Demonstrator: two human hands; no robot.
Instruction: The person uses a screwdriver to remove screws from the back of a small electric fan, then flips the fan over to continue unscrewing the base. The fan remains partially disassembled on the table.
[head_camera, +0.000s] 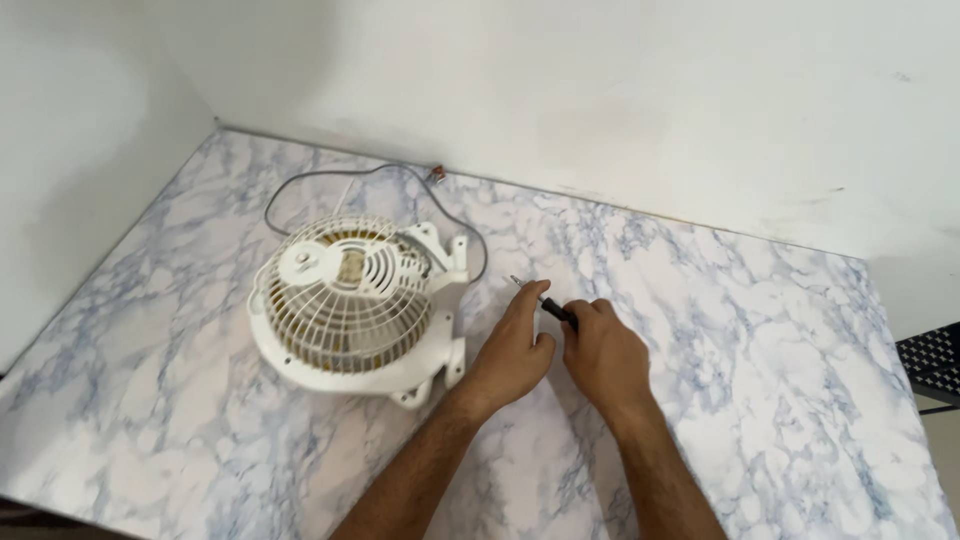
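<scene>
2 hands, 1 fan, 1 screwdriver, 1 cord. Right hand (603, 352) closed around the black handle of the screwdriver (545, 302); left hand (515, 348) half curled, fingers touching its shaft. White caged fan (352, 305) just left of the left hand, lying flat. Grey cord (330, 178) looping beyond. Marble-patterned table (760, 340), white walls.
</scene>
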